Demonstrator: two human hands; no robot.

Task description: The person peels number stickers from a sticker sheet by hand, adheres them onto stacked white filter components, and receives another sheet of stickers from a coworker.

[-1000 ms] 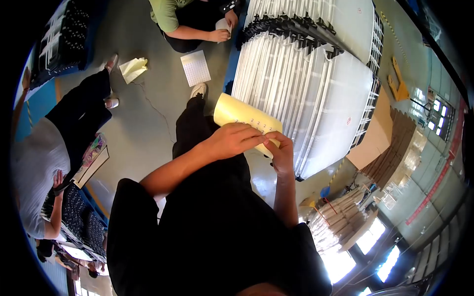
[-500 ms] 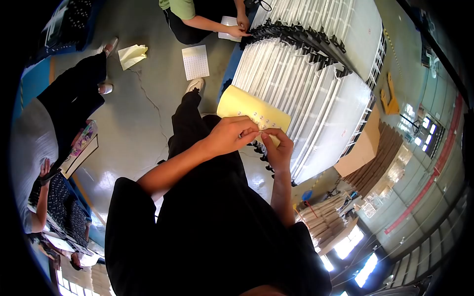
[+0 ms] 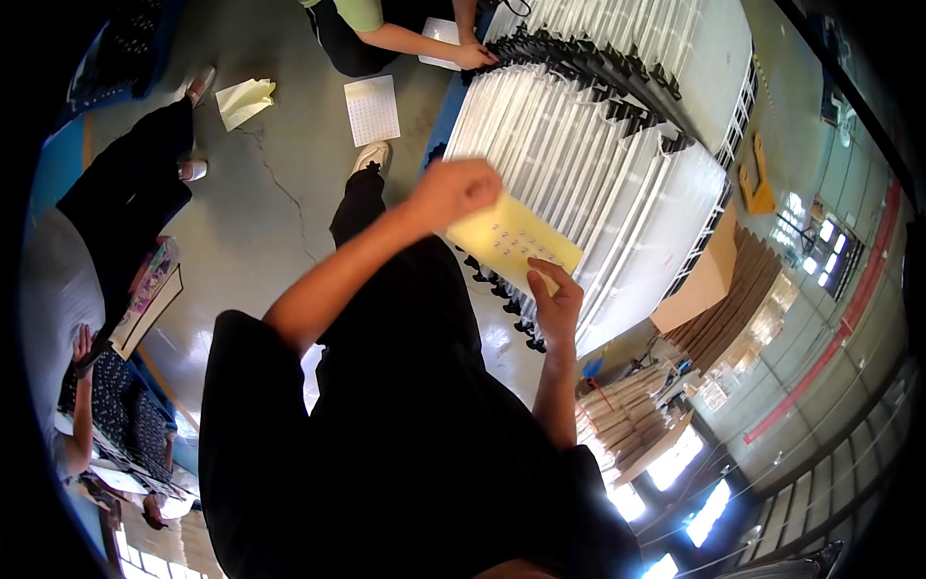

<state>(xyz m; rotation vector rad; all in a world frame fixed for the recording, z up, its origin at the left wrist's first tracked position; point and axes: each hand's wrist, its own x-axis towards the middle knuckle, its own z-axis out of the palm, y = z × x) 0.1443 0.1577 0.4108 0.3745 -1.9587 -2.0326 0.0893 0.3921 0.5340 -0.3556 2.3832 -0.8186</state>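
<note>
Currently, left hand is fisted, contents unclear; right hand grips the yellow sheet.

i see the left hand on my feed, blurred, its fingers curled into a loose fist; it sits forward and to the left of the right hand, well apart from it. behind it, the left forearm slants back and outward, bare. on the right hand i have the index finger reaching inward, the thumb just beneath it. below that hand, the right forearm runs back steeply, also bare.
</note>
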